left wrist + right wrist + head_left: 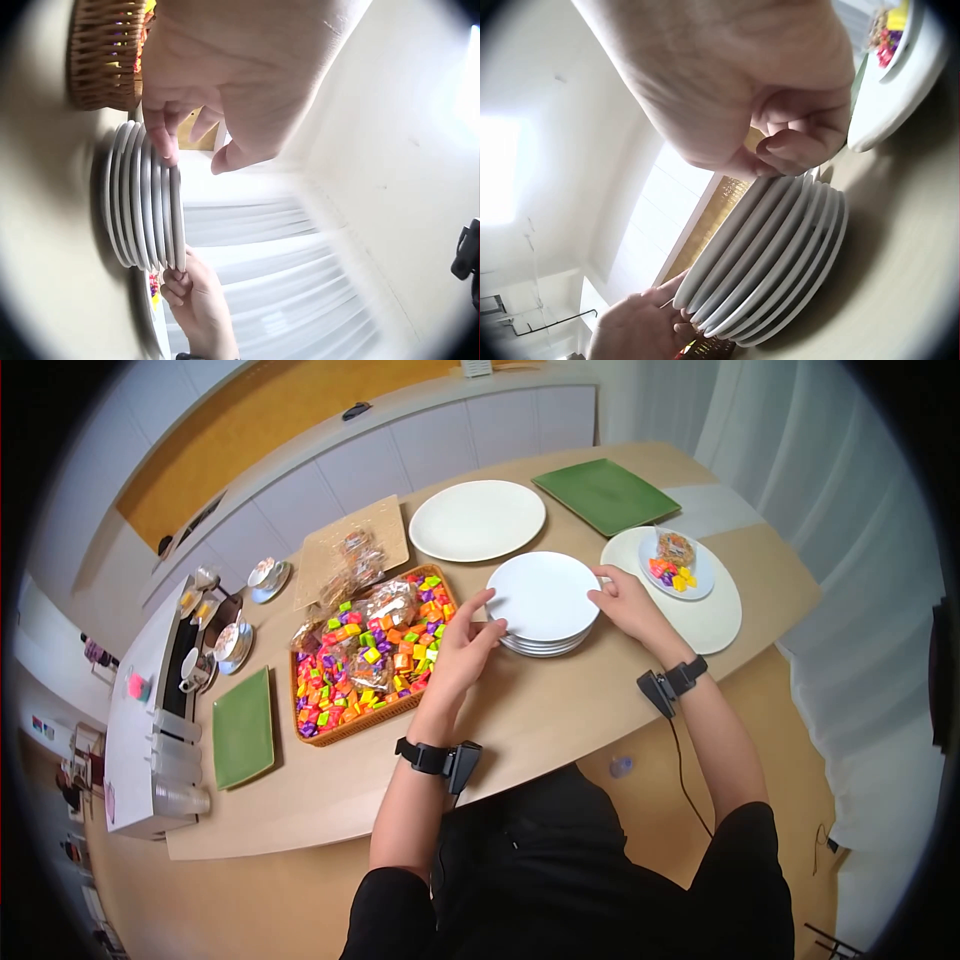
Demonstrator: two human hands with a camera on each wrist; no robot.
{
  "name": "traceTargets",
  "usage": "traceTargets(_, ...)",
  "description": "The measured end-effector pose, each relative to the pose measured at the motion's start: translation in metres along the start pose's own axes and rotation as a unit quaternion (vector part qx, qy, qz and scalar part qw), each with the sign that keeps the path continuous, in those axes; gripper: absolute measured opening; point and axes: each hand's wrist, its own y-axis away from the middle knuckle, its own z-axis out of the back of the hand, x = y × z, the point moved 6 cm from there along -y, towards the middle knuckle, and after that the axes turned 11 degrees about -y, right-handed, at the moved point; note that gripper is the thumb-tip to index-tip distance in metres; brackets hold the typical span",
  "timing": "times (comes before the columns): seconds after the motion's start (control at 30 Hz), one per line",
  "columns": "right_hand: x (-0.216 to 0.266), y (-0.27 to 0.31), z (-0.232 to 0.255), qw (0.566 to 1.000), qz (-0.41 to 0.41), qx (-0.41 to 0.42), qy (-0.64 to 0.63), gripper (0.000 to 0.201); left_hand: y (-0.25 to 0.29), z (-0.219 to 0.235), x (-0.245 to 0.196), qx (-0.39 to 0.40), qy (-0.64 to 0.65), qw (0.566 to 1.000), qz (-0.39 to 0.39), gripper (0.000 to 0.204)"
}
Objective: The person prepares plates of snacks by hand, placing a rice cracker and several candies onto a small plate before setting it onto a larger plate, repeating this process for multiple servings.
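Observation:
A stack of small white plates (pixel 545 595) stands on the table between both hands. My right hand (pixel 632 607) pinches the rim of the top plate (pixel 724 244) with thumb and curled fingers. On the opposite side, my left hand (pixel 466 648) touches the stack's edge with its fingertips, the thumb held apart from the plates. The left wrist view shows those left fingers (pixel 159 135) lying against the upper rims. Beside the left hand sits a wicker basket (pixel 375 718) full of colourful wrapped sweets and bagged pastries.
Right of the stack, a white oval plate (pixel 705 625) carries a small plate (pixel 703 588) with sweets and a bagged pastry. Behind are another white oval plate (pixel 478 520) and a green plate (pixel 605 495). A second green plate (pixel 243 730), patterned cups (pixel 232 643) and a brown board (pixel 320 550) lie leftward.

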Motion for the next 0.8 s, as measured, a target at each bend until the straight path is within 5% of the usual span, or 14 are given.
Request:
traceTargets(0.2, 0.034, 0.020, -0.006, 0.981, -0.068, -0.014, -0.179, 0.042, 0.009, 0.006, -0.013, -0.016, 0.067, 0.998, 0.005, 0.058)
traceTargets(0.33, 0.072, 0.026, -0.030, 0.951, -0.053, -0.038, -0.301, 0.045, 0.016, 0.030, -0.036, -0.055, 0.091, 0.990, -0.088, 0.062)
traceTargets(0.43, 0.084, 0.026, -0.073, 0.921, -0.078, 0.018, -0.380, 0.044, 0.026, 0.067, -0.050, -0.106, 0.087, 0.976, -0.166, 0.061)
traceTargets(0.6, 0.095, 0.027, -0.164, 0.805, -0.204, 0.174, -0.530, 0.018, 0.050, 0.135, -0.043, -0.158, 0.028, 0.974, -0.162, 0.056)
traceTargets(0.8, 0.082, 0.004, -0.214, 0.766, -0.247, 0.185, -0.564, 0.016, 0.067, 0.197, 0.002, -0.194, -0.024, 0.979, -0.058, 0.044)
